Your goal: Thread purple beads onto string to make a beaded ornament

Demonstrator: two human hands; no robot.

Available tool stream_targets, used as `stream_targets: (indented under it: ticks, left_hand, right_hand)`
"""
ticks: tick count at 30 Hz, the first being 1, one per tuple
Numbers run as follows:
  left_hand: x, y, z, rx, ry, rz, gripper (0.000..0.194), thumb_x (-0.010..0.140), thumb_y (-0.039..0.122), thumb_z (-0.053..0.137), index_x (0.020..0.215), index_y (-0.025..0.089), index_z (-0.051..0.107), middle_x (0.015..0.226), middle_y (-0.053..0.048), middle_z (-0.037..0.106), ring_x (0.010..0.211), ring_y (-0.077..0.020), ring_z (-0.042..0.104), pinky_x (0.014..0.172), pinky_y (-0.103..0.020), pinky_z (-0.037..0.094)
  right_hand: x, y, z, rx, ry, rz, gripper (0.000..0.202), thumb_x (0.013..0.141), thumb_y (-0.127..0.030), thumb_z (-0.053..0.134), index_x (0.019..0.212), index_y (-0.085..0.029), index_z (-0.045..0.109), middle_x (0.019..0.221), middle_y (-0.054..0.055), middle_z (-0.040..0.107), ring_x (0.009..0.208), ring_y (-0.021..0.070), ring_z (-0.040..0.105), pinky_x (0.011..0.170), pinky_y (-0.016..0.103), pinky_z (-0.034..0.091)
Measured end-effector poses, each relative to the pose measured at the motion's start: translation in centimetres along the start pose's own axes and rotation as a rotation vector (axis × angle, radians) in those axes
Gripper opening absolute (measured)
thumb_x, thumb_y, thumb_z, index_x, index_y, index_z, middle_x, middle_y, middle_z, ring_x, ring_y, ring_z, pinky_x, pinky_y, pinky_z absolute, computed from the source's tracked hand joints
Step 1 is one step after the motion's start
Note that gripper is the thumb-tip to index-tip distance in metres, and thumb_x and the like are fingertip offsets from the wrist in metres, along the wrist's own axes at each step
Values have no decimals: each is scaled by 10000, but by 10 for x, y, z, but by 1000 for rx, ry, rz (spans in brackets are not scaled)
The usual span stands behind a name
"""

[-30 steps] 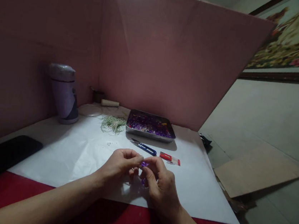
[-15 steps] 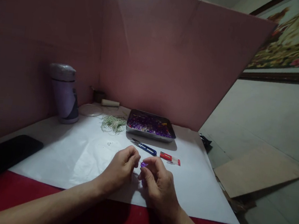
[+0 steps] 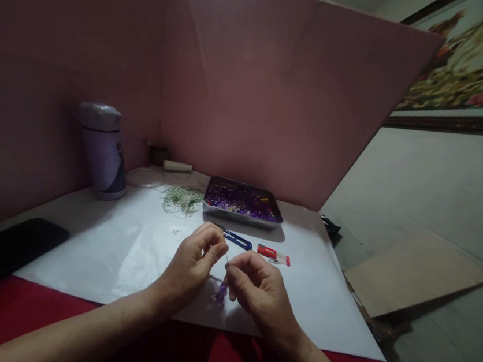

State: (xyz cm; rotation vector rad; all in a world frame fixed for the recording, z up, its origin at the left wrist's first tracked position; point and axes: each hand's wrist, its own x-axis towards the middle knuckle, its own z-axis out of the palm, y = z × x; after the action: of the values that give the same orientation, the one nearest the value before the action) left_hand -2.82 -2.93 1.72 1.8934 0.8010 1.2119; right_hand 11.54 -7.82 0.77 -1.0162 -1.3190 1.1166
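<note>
My left hand (image 3: 198, 257) is closed in a pinch on one end of a short stretch of thread (image 3: 227, 257). The thread runs down to the fingertips of my right hand (image 3: 256, 284), which pinch it too. Just under the right fingers hangs a small cluster of purple beads (image 3: 220, 293), slightly blurred. Beyond the hands lie blue thread snips (image 3: 237, 239), their tips partly hidden by the left hand. Beside them is a small red-and-clear packet (image 3: 274, 254).
A metal tray (image 3: 241, 218) of purple beads stands at the back, with tangled green thread (image 3: 182, 199) to its left. A lilac flask (image 3: 102, 156), a pale roll (image 3: 177, 166) and a black flat object (image 3: 6, 253) are farther left. Pink panels (image 3: 278, 92) enclose the back and left.
My left hand has risen a little, drawing the thread up. The purple bead that was between the right fingertips is no longer there; purple beads now hang below the right hand.
</note>
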Motion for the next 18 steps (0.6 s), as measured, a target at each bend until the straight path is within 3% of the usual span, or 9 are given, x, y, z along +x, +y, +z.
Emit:
stream_targets:
  ticks: [3,6,9,14,18]
  left_hand:
    - [1,-4,1,-111,-63,-116,267,890,333,438,716,158,540,719,-5,521,704,-129,470,690,-255,381]
    - [0,-7,5,-234,-222,-214,266,880,363,455,789,149,584,762,-19,570,732,-135,512,713,-262,404]
    - [-2,-11,9,-292,-370,-229,269,875,383,456,854,157,600,809,-28,584,745,-141,527,701,-267,417]
    - [-4,-22,11,-90,-392,-125,173,806,288,542,892,168,634,939,-62,600,882,-193,534,796,-331,418]
    - [-3,-34,14,263,-408,121,230,684,124,599,897,201,641,948,-58,630,917,-220,495,841,-385,380]
  right_hand:
    - [0,-3,-4,15,46,-49,214,806,-361,618,751,-164,554,653,-7,597,474,65,473,402,173,336]
    - [2,-6,-7,55,90,-80,224,802,-375,623,755,-171,541,634,-9,596,450,67,462,371,169,316]
    - [2,-10,-9,74,131,-97,209,805,-358,624,763,-175,535,612,-14,582,462,76,473,388,175,344]
    - [4,-11,-11,109,159,-143,185,822,-339,610,774,-173,544,662,-13,587,479,63,455,422,176,350]
    - [5,-10,-14,98,162,-137,191,825,-333,615,764,-164,551,703,-9,592,488,47,416,447,174,331]
